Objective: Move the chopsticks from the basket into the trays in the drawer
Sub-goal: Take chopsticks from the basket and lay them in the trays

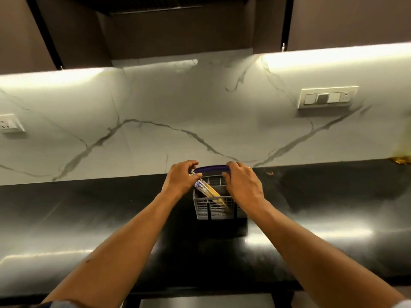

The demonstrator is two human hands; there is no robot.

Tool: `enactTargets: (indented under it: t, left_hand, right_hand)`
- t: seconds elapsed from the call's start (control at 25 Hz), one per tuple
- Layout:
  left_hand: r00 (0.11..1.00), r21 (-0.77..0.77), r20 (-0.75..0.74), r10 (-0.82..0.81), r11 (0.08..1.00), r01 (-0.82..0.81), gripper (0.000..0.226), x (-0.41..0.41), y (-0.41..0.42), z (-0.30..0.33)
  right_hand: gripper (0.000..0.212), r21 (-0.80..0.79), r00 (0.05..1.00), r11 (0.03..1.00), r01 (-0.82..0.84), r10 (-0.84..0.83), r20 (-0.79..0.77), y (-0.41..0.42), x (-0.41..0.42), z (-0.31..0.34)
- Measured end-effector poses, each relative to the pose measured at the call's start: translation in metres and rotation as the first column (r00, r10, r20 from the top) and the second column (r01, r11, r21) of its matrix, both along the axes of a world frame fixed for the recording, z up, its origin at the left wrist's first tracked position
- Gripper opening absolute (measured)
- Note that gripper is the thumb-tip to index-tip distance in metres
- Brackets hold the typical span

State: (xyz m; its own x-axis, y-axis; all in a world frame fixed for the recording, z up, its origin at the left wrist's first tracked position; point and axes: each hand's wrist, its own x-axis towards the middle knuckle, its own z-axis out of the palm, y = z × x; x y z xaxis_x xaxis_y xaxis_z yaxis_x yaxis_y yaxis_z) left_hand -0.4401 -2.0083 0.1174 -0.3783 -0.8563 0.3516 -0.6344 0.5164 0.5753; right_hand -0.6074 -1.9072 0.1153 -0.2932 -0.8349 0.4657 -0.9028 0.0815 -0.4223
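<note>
On the black table (pixel 89 218) I see the grey basket (pixel 219 210), my right hand (pixel 242 185) gripping its purple handle (pixel 211 168). My left hand (pixel 181 178) pinches the chopsticks (pixel 211 193), which lean inside; a loose grip may scatter them, and no drawer is in view.

Quick count of what's here: one grey slatted basket (pixel 219 206) with one purple handle (pixel 211 168), sitting on one black bench (pixel 89 218). Chopsticks (pixel 210 193) are bunched together in the basket, yellowish with clear patterned ends, and too blurred to get an exact number, but it's several. Two hands: left hand (pixel 181 177) and right hand (pixel 242 182), one ring on the right. On the marble wall there are two switch plates, one left (pixel 10 123), one right (pixel 328 97).
</note>
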Motion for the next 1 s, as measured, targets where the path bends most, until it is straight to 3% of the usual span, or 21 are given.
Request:
enactTargets:
  t: [0.28, 0.44, 0.88, 1.0]
  left_hand:
    - [0.930, 0.030, 0.366, 0.011, 0.999, -0.024, 0.015, 0.005, -0.041, -0.020]
    - [0.884, -0.013, 0.466, -0.035, 0.999, 0.047, 0.017, 0.003, -0.061, -0.024]
    - [0.815, -0.082, 0.562, -0.137, 0.972, 0.219, 0.021, 0.005, -0.073, -0.027]
    - [0.852, -0.058, 0.496, -0.166, 0.973, 0.223, 0.021, 0.005, -0.072, -0.020]
  right_hand:
    - [0.016, 0.337, 0.980, 0.929, -0.155, 0.103, 0.168, -0.063, 0.016, -0.035]
    - [0.017, 0.331, 0.970, 0.917, -0.222, 0.172, 0.174, -0.089, 0.030, -0.055]
    - [0.016, 0.292, 0.965, 0.930, -0.224, 0.170, 0.199, -0.108, 0.031, -0.074]
    - [0.020, 0.296, 0.962, 0.928, -0.225, 0.164, 0.217, -0.108, 0.026, -0.067]
